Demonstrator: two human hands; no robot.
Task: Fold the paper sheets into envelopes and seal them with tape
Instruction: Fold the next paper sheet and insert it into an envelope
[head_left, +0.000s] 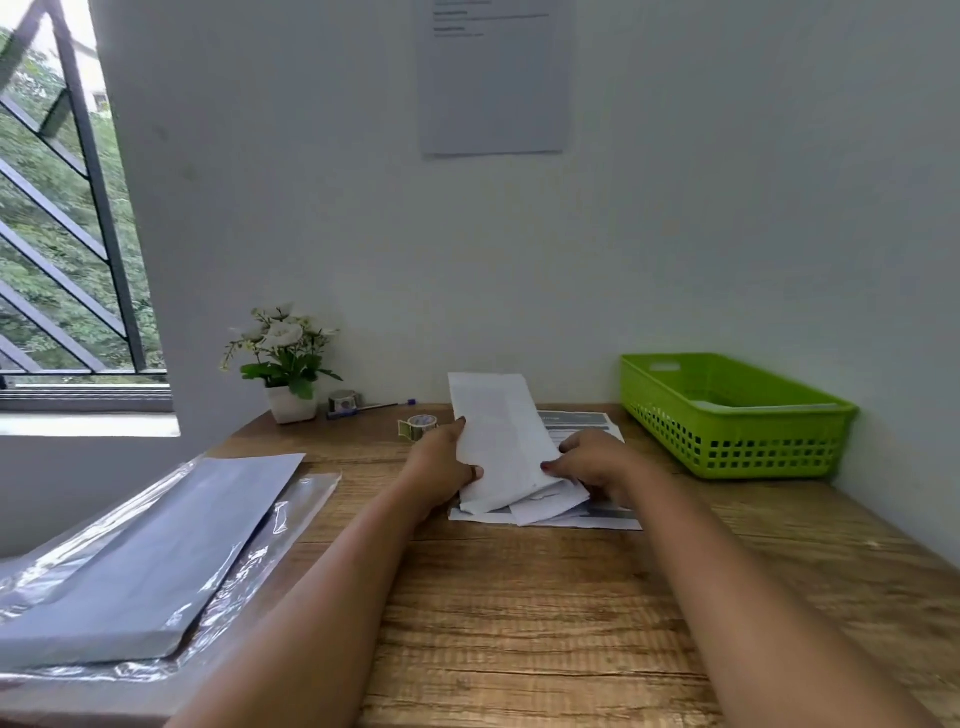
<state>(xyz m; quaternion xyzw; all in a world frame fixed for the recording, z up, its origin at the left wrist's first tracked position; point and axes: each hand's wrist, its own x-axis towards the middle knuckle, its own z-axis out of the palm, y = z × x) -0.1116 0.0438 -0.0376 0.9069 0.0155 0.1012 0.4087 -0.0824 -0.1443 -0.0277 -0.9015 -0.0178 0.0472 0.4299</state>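
Note:
A folded white paper sheet (501, 431) stands tilted up from the desk, held between both hands. My left hand (441, 465) grips its left edge with the thumb on the front. My right hand (592, 465) pinches its lower right corner. Under it lie other folded papers (550, 504) on a printed sheet (582, 421). A clear tape roll (420, 426) sits just behind my left hand. A stack of blank paper sheets (150, 545) rests on plastic wrap at the left.
A green plastic basket (727, 415) holding paper stands at the back right against the wall. A small potted flower (285, 364), a second tape roll (343, 401) and a pen (387, 405) line the back edge of the wooden desk (519, 623).

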